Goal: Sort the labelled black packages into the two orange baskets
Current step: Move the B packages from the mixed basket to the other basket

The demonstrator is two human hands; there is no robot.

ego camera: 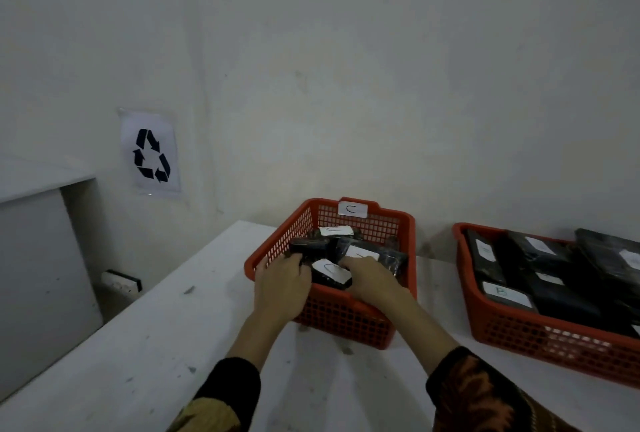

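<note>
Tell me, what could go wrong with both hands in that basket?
The packages in the basket marked C are piled loosely; the package between the left hand and right hand lies on the near rim and might slide out. The other basket looks full, so more packages there could spill.

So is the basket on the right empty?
No, the right-hand basket holds several black packages with white labels, packed side by side.
</note>
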